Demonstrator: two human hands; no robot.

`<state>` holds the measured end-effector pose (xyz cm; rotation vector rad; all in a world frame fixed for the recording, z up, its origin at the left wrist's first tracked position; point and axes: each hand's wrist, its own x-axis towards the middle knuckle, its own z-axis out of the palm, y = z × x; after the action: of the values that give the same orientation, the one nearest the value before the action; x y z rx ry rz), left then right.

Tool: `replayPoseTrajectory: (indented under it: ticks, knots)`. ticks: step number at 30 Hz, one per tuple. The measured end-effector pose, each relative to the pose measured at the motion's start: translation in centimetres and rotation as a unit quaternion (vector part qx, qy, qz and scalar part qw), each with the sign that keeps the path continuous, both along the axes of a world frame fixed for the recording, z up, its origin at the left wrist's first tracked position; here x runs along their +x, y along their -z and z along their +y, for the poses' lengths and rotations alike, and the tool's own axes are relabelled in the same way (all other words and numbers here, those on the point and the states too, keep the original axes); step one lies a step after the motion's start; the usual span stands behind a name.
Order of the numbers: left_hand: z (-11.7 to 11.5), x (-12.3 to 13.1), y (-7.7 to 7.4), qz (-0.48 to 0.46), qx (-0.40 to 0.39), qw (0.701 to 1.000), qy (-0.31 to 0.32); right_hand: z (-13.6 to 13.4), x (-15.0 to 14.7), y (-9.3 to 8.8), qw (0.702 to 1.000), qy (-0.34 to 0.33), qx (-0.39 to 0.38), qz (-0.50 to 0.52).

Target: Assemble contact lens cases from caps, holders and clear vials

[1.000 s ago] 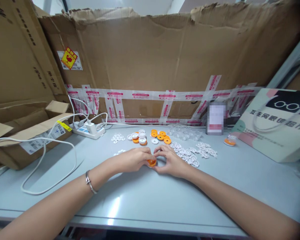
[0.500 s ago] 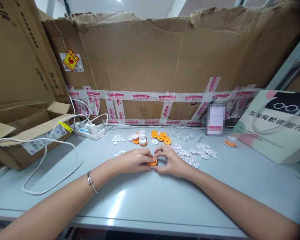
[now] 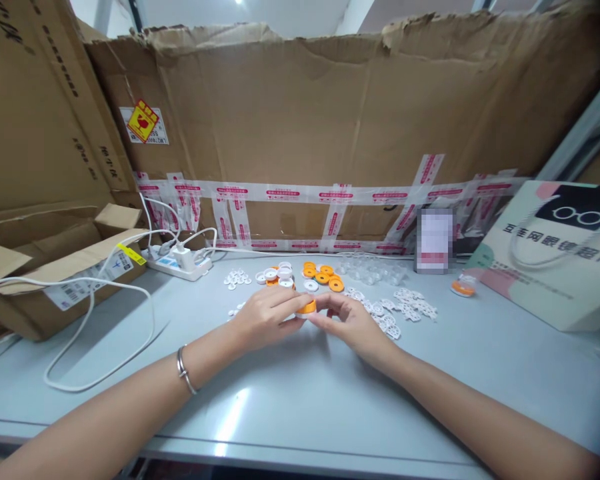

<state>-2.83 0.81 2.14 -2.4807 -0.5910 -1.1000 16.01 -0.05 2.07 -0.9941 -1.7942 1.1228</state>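
Between the fingertips of both hands is a round orange plastic piece with a white base (image 3: 307, 307). My left hand (image 3: 270, 313) grips its left side, fingers over the top edge and thumb below. My right hand (image 3: 347, 323) pinches it from the right with thumb and fingers. Just behind the hands lie white round caps (image 3: 285, 283) mixed with orange ones, and a group of orange rings (image 3: 325, 271). Flat white cut-out pieces (image 3: 413, 303) are spread to the right, partly covered by my right hand. Small white parts (image 3: 237, 279) lie at the left.
Clear plastic domes (image 3: 370, 268) sit at the back, by a phone (image 3: 434, 240) leaning upright. A dome-topped orange piece (image 3: 463, 287) stands near the paper bag (image 3: 555, 260). A power strip (image 3: 185, 267), white cable (image 3: 153, 313) and open carton (image 3: 55, 267) occupy the left.
Both hands have raised the orange piece slightly away from me and tilted it. Left fingers have shifted from inside its top to its edge.
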Motion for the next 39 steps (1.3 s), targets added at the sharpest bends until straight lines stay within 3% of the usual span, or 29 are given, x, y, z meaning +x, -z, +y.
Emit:
replayPoseTrajectory:
  ticks: [4,11,21,28,33,39]
  knots:
    - [-0.3,0.3,-0.2,-0.037,0.031,0.999,-0.024,-0.8,-0.9,0.2,0.979,-0.048,-0.122,0.156]
    - [-0.5,0.7,0.0,-0.034,0.025,0.998,-0.056,-1.6,-1.4,-0.1,0.929,-0.109,-0.226,0.273]
    - [-0.1,0.8,0.8,0.026,-0.056,0.995,-0.082,-1.3,-1.1,0.4,0.900,-0.037,-0.321,0.293]
    - [0.1,0.5,0.9,0.054,-0.169,0.984,0.002,-0.9,-0.8,0.8,0.899,0.031,-0.327,0.289]
    - [0.4,0.2,0.5,-0.009,-0.241,0.968,0.064,-1.1,-1.0,0.7,0.904,0.080,-0.314,0.280]
    - [0.3,-0.2,-0.7,-0.039,-0.317,0.946,0.051,-1.2,-0.9,0.7,0.937,0.062,-0.257,0.230]
